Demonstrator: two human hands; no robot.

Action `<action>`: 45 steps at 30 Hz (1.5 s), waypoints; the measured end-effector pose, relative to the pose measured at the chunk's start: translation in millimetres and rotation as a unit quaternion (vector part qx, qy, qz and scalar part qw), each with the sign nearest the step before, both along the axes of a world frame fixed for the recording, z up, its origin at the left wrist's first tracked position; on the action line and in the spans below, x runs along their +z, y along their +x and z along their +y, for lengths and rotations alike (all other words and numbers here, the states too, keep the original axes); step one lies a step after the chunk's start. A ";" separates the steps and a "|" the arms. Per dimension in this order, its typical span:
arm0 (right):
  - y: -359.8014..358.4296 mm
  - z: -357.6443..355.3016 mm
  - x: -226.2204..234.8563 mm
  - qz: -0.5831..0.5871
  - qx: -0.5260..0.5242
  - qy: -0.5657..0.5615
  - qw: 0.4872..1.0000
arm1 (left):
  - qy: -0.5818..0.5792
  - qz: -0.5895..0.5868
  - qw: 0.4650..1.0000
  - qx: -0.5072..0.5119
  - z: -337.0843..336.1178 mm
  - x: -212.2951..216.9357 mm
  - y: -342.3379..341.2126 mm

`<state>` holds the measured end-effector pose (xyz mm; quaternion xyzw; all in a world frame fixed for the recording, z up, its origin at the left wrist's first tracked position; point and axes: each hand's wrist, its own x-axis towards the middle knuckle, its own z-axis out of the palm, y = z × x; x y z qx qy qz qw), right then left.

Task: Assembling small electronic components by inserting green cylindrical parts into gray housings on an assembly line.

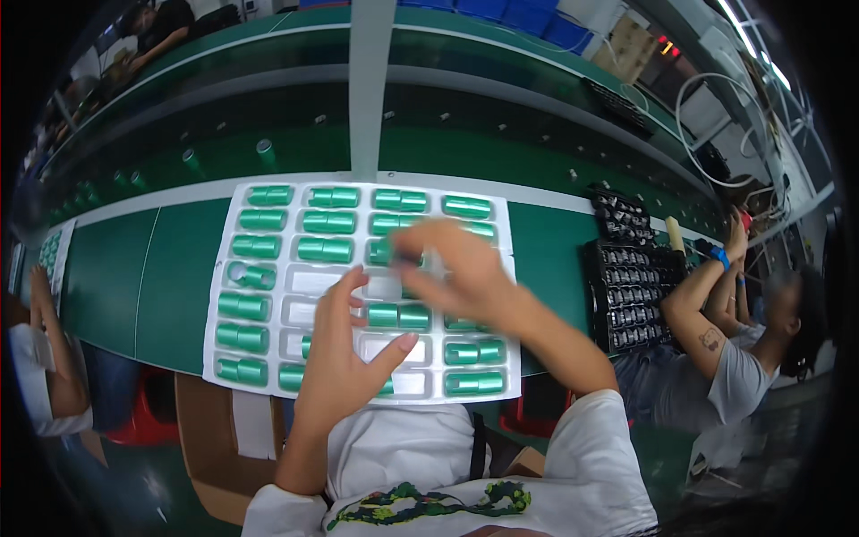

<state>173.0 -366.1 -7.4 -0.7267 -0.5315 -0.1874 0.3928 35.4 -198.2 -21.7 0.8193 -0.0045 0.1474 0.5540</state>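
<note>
Your left hand [344, 345] lies spread, fingers wide, flat on the white tray [224, 295], steadying it. At one o'clock, your right hand [456, 273] blurs, fingers pinched; grip unclear. Green cylinders [327, 223] fill pockets toward twelve; central pockets sit bare.

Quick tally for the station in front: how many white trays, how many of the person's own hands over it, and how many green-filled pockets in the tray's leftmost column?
white tray: 1
hands over it, left hand and right hand: 2
green-filled pockets in the leftmost column: 7
Total: 10
</note>
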 end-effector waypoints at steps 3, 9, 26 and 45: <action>95.0 -21.4 0.6 0.109 -0.233 0.003 0.966 | 0.217 -0.038 0.975 -0.035 8.0 1.2 -9.5; 201.0 -93.3 -61.8 0.229 -0.375 -0.103 0.892 | 0.229 -0.017 0.973 -0.039 1.1 -19.5 2.0; 237.3 -216.4 -110.7 0.131 -0.567 -0.126 0.803 | -0.566 0.070 0.807 -0.156 18.9 2.5 -5.3; -13.3 1.6 9.6 0.413 0.008 0.120 0.903 | -0.691 0.028 0.722 -0.011 10.9 -20.0 4.0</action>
